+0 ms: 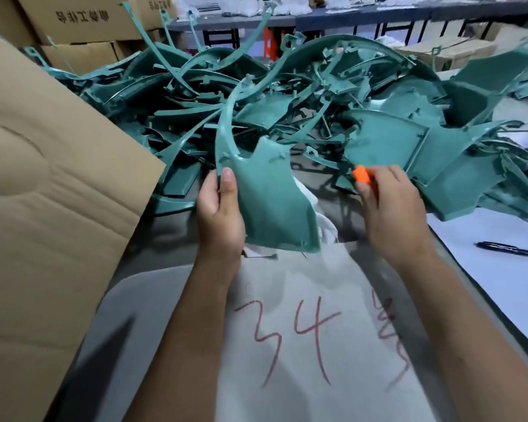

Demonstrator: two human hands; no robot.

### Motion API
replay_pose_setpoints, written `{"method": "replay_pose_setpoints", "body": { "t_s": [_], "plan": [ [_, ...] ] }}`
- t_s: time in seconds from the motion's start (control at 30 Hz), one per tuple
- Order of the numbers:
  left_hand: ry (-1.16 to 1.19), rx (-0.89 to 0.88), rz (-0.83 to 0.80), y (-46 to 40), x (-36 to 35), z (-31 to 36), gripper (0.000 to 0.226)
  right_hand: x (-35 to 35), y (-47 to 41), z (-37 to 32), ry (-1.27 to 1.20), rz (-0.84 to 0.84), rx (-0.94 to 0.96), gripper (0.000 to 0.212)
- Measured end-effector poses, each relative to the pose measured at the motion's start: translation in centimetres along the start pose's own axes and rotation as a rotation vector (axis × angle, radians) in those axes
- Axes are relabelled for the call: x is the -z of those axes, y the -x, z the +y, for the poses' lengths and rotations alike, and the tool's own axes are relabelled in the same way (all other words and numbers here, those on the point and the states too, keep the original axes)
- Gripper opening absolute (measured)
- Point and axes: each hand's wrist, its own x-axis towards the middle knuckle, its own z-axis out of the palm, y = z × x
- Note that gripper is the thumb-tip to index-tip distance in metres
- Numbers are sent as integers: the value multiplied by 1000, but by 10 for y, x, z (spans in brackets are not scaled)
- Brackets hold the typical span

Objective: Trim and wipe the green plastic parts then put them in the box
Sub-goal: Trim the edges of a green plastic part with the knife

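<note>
I note my left hand (218,208) clamping one green part (272,199) upright above the table; my right hand (387,205) is closed on an orange trimmer (361,174). Behind, a large untrimmed pile (287,102) remains; box flap (58,178) leftward.

Teal-green part (272,202) in the left hand (218,217); same teal-green across the heap (302,95) beyond both hands. Bright orange tool (361,174) in the right hand (390,214). Plain brown cardboard (43,208) left of the hands. White sheet (302,345) below, marked in red. Black pen (512,250) to the right.
</note>
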Motion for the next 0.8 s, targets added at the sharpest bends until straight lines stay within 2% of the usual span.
{"method": "replay_pose_setpoints", "body": {
  "t_s": [0.1,0.2,0.3,0.57,0.67,0.8],
  "plan": [
    [-126,-72,38,-6,7,-7,35,6,4,-17,-258,89,110,26],
    [-168,44,60,-13,13,-14,36,10,14,-34,-405,31,265,35],
    [-188,145,77,-17,17,-17,40,6,18,-47,-390,-53,382,36],
    [-222,106,56,-17,15,-12,41,-15,23,-47,-390,-164,449,40],
    [-211,81,2,-17,16,-10,40,-16,24,-46,-358,-136,432,39],
    [-235,56,-8,-17,15,-10,42,-15,22,-44,-264,20,331,43]
  ]
}}
